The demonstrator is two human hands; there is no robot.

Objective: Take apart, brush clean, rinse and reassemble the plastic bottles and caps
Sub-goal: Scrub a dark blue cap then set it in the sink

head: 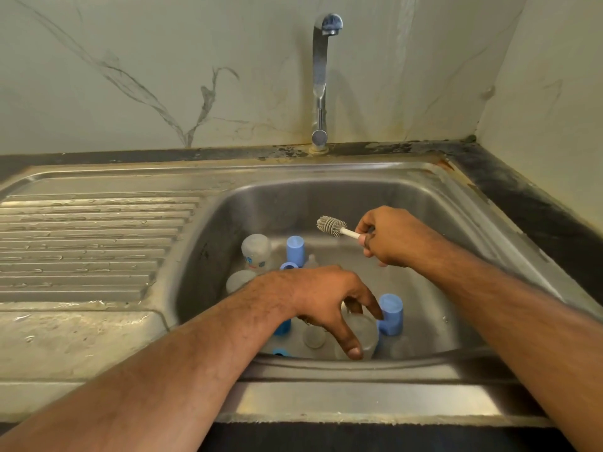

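Bottle (359, 334) under left hand (329, 298) fingers.

walls: pale marble-look panels (130, 76), grey veins upper left, corner at right | counter: dark stained edge (509, 181) | sink: steel basin (342, 197), ribbed drainboard (85, 243) left | tap (321, 79) top centre
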